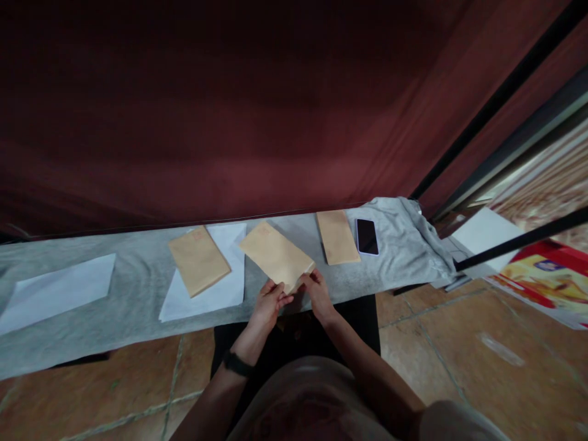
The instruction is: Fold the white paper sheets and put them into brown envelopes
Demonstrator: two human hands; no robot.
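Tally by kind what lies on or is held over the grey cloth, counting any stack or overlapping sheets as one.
Brown envelopes: 3
White paper: 2
Phone: 1
Total: 6

The middle envelope is between the left envelope, on some paper, and the right envelope, beside a phone.
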